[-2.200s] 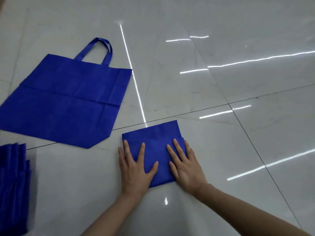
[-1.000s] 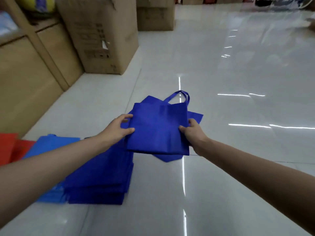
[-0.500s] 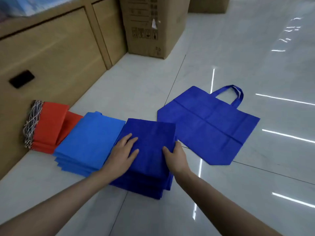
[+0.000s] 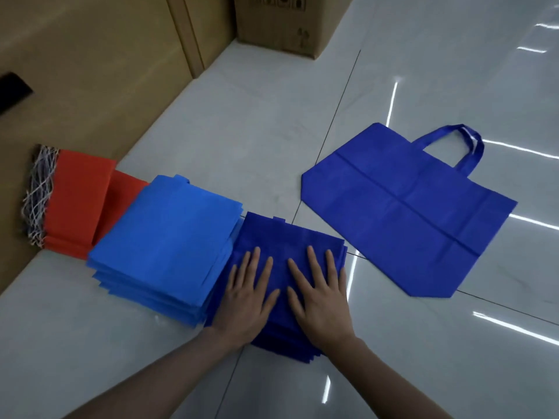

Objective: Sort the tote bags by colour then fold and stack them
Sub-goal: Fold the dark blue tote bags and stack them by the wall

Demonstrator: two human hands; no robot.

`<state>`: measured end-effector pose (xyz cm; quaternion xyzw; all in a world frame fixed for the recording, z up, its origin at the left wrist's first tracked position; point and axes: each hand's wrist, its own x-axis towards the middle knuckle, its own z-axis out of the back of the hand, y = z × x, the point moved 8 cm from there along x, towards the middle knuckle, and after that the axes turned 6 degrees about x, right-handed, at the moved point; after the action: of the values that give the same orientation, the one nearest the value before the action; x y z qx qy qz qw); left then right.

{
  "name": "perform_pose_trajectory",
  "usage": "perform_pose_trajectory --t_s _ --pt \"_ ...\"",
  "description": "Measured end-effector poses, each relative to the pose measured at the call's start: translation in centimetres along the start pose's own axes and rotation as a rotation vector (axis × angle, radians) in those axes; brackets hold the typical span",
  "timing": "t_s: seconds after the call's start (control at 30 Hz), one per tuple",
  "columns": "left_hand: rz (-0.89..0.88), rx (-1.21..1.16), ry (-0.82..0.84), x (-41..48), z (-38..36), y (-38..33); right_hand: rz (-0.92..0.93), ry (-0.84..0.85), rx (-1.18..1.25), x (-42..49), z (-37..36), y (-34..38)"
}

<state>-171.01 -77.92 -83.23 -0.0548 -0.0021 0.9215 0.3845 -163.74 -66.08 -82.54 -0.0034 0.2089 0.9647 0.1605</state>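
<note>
Head view: our left hand [image 4: 245, 303] and right hand [image 4: 323, 303] press flat, grip released, on the dark blue stack [image 4: 290, 240] near the floor's [image 4: 242, 131] left edge, just beside the light blue stack [image 4: 169, 237]; cardboard box [image 4: 284, 22] markings are too blurred to read.

Matt non-woven cloth is seen in the dark blue stack [image 4: 290, 243]; the tiled floor [image 4: 242, 122] is glossy, the box [image 4: 287, 22] cardboard.
</note>
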Motion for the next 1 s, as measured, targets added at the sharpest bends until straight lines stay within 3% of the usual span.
perform_pose_trajectory --t_s 0.27,0.47,0.6,0.7,0.77,0.83,0.9,1.0 --pt "0.007 -0.009 -0.004 0.4 -0.8 -0.4 0.015 -0.026 0.077 0.1 -0.3 -0.5" --pt "0.023 0.002 0.070 0.3 -0.6 -0.2 -0.024 0.099 0.046 0.1 0.1 0.2" --pt "0.038 -0.003 0.025 0.2 0.7 -0.2 -0.043 0.138 0.226 0.4 2.4 0.9" --pt "0.145 -0.077 -0.051 0.8 4.4 -0.9 -0.044 -0.100 0.493 0.2 7.1 -0.4" --pt "0.166 -0.094 -0.146 1.6 7.6 -2.9 -0.086 -0.341 0.464 -0.7 9.9 -3.0" --pt "0.068 -0.103 -0.234 2.8 9.9 -6.2 -0.135 -0.441 0.365 -1.5 10.9 -6.2" --pt "-0.056 -0.091 -0.274 4.3 10.9 -9.4 -0.196 -0.359 0.248 -1.6 10.2 -9.5" --pt "-0.094 -0.063 -0.147 6.3 9.4 -11.4 -0.277 -0.102 0.115 -1.9 7.7 -13.5"
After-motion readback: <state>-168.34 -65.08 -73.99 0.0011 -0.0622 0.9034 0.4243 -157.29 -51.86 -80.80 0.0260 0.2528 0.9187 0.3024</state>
